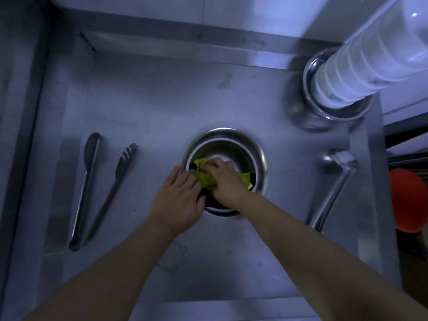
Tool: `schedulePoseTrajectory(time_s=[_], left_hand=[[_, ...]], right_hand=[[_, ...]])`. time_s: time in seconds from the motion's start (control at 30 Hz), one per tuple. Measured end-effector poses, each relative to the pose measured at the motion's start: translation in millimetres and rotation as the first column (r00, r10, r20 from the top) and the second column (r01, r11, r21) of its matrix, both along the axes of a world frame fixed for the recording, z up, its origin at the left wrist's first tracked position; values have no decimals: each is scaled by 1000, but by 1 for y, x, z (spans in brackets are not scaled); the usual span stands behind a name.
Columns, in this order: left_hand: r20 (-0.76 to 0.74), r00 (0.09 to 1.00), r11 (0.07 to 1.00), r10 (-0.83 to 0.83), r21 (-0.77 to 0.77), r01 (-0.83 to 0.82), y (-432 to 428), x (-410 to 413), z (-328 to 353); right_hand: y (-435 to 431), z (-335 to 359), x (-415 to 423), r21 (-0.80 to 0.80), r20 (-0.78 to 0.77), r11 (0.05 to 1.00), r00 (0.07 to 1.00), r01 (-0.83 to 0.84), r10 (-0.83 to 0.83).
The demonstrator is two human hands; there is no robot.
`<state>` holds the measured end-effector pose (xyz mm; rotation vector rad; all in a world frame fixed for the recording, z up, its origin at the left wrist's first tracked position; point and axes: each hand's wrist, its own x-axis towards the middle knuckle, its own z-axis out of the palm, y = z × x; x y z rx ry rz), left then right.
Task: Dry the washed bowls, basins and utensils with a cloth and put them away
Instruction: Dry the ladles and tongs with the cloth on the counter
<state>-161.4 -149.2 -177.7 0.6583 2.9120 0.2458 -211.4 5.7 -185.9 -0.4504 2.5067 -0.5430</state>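
Note:
A round steel bowl [240, 144] stands on the steel counter [162, 100] in the middle of the view. My right hand [225, 180] is inside it and presses a yellow-green and black cloth [205, 179] against the bowl's near inner wall. My left hand [179, 198] grips the bowl's near-left rim, fingers curled over the edge beside the cloth. Steel tongs [99, 188] lie open on the counter to the left. A steel ladle [333, 186] lies to the right.
A tall stack of white bowls [361, 63] stands in a steel basin [312, 98] at the back right. An orange object [407, 202] sits beyond the counter's right edge. A raised steel ledge runs along the back.

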Motion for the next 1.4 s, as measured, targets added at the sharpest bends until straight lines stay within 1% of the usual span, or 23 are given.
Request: schedulePoseTrajectory(time_s=[0.07, 0.13, 0.23, 0.27, 0.33, 0.4, 0.47, 0.53, 0.57, 0.6, 0.67, 0.73, 0.8, 0.87, 0.93, 0.97, 1.03, 1.07, 1.13, 1.2, 1.23, 1.33, 1.4], left_hand=[[-10, 1000, 1000, 5, -1, -5, 1, 0, 2], [-11, 1000, 1000, 5, 2, -4, 2, -1, 4], [-20, 1000, 1000, 2, 8, -1, 1, -2, 5], [-33, 999, 1000, 3, 13, -3, 1, -3, 4], [-55, 998, 999, 8, 32, -6, 1, -2, 2], [-67, 998, 999, 12, 48, -9, 1, -2, 0], [-65, 998, 999, 18, 52, -15, 0, -3, -3], [-71, 997, 998, 25, 56, -21, 0, -3, -5], [-76, 997, 998, 27, 58, -23, 0, -3, -5], [-79, 997, 998, 25, 60, -21, 0, -2, -5], [-74, 997, 998, 23, 63, -18, 0, -2, -5], [-71, 997, 998, 22, 58, -18, 1, -2, -3], [-64, 998, 998, 19, 54, -16, 1, -2, -1], [-61, 998, 998, 27, 56, -23, 1, -2, 1], [-47, 999, 998, 22, 52, -19, 1, -2, 1], [-40, 999, 999, 18, 49, -16, 1, -2, 0], [-37, 999, 999, 18, 36, -16, 1, -2, -1], [-39, 999, 999, 18, 30, -17, 0, -2, -1], [-39, 999, 999, 17, 32, -16, 1, -1, -1], [-51, 999, 999, 20, 36, -18, 1, -1, -1], [-49, 999, 999, 21, 33, -19, 1, -1, -1], [-54, 998, 999, 27, 38, -25, 2, 0, 1], [-56, 998, 999, 29, 42, -26, 2, 0, 2]], right_hand=[[8, 10, -1, 134, 16, 974, 984, -180, 180], [17, 23, -5, 279, 54, 899, 940, -337, 336], [34, 39, -17, 488, 70, 763, 890, -425, 451], [38, 39, -23, 531, 23, 736, 875, -421, 484], [41, 33, -37, 566, -198, 725, 790, -392, 581], [38, 23, -48, 490, -450, 788, 666, -373, 595], [25, 12, -53, 380, -639, 830, 533, -409, 555], [13, 6, -57, 320, -757, 827, 400, -463, 517], [13, 5, -60, 310, -774, 824, 378, -474, 509], [17, 4, -62, 316, -770, 832, 390, -456, 506], [32, 2, -60, 337, -747, 879, 472, -338, 468], [43, 2, -45, 357, -714, 921, 591, -153, 375], [42, 6, -24, 384, -635, 923, 727, 6, 260], [34, 11, -12, 393, -570, 911, 811, 127, 133], [27, 17, -17, 306, -596, 934, 802, 187, 35], [25, 19, -24, 241, -635, 958, 772, 154, 36], [20, 20, -41, 210, -722, 977, 679, 29, 135], [18, 20, -50, 244, -749, 969, 628, -33, 210], [21, 21, -61, 319, -746, 941, 581, -115, 324], [30, 27, -60, 388, -701, 916, 612, -104, 367], [34, 31, -57, 416, -664, 906, 656, -76, 360], [46, 45, -42, 501, -505, 864, 826, 44, 251], [48, 55, -28, 552, -400, 829, 901, 91, 167]])
